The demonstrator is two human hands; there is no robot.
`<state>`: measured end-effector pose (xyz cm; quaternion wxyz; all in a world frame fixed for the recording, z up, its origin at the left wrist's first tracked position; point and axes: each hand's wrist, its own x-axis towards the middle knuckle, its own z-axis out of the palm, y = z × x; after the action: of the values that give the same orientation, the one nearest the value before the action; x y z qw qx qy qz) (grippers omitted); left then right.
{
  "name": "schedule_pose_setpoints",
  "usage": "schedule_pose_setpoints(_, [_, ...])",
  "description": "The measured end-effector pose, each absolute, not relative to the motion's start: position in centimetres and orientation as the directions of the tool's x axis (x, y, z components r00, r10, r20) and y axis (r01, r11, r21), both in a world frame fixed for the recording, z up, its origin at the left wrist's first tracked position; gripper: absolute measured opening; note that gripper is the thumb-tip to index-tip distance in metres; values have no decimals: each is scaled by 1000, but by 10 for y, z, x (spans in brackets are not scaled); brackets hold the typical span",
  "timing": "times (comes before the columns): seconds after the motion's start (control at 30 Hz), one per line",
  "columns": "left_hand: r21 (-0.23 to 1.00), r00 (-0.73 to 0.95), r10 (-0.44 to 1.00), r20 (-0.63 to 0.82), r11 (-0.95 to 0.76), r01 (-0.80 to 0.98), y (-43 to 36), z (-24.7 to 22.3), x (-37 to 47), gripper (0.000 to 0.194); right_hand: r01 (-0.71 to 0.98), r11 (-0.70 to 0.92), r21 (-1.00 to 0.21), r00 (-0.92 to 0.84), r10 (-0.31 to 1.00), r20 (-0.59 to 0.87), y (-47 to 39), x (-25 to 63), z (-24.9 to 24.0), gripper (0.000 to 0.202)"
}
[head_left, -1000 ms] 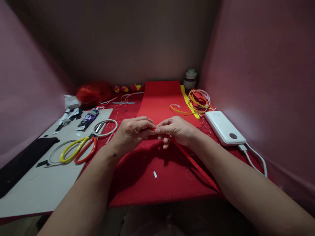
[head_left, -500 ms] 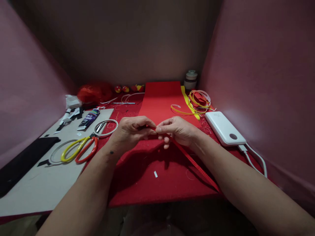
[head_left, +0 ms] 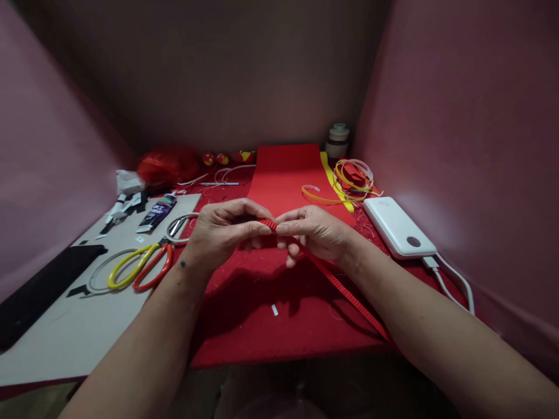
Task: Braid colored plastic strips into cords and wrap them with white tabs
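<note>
Between my two hands, above the red cloth (head_left: pixel 244 343), is the end of a red corrugated paper strip (head_left: pixel 345 294). My left hand (head_left: pixel 227 230) pinches that end between thumb and fingers. Close beside it, my right hand (head_left: pixel 312 230) grips the strip with thumb and forefinger, the other fingers curled beneath. From there the strip trails down to the right, passing under my right forearm. Part of the end is hidden by my fingers. Red sheets (head_left: pixel 286 180) lie flat behind my hands.
On the grey board (head_left: pixel 52 361) at left are scissors (head_left: pixel 151 265), a glue tube (head_left: pixel 158 210), a white ring (head_left: pixel 177 237) and a black case (head_left: pixel 48 291). A white power bank (head_left: pixel 397 227) with a cable sits right. Coiled yellow strips (head_left: pixel 356 180) and a jar (head_left: pixel 338 141) stand behind.
My left hand has turned and its fingers have shifted, so a short ribbed piece of the strip now shows between the thumbs. My right hand has barely moved.
</note>
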<state>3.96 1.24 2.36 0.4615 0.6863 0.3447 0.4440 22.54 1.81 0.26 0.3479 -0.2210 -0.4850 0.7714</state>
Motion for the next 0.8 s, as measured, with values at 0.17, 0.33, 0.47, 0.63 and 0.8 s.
schedule_pose_setpoints(0.17, [878,416,846,333,-439,190,14,21,39,13,-307,-263,-915,-606,795,-25,20,225,1,17])
schedule_pose_setpoints(0.33, [554,554,726,408,-679,482,15,19,43,8,-223,-242,-944,-540,837,-87,22,223,-4,13])
schedule_pose_setpoints(0.47, [618,550,732,402,-660,427,13,22,44,8,-221,-244,-944,-559,825,-82,20,224,-3,18])
schedule_pose_setpoints(0.63, [781,509,792,338,-538,318,10,28,40,9,-257,-278,-926,-594,801,-75,18,224,-1,23])
schedule_pose_setpoints(0.8, [873,494,825,274,-429,233,11,30,40,10,-263,-317,-911,-620,779,-92,18,224,-2,25])
